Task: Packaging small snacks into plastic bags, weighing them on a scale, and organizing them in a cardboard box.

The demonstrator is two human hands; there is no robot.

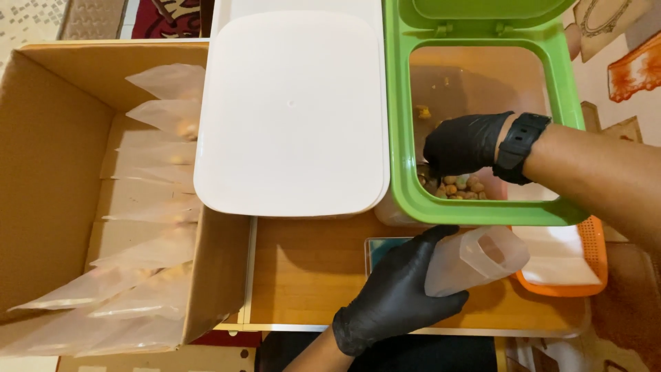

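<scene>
My left hand (396, 293), in a black glove, holds a clear plastic bag (475, 258) with its mouth open, just in front of the green container (403, 138). My right hand (463, 143), also gloved in black and wearing a black wristwatch (521, 145), reaches down inside the green container. Small tan round pieces (460, 186) lie at the container's bottom, right under the right hand's fingers. Whether those fingers hold any pieces is hidden.
A white lidded box (292, 110) stands left of the green container. A cardboard box (55, 172) at the left holds several filled clear bags (162, 200). An orange tray (582, 265) sits at the right on a wooden table (310, 269).
</scene>
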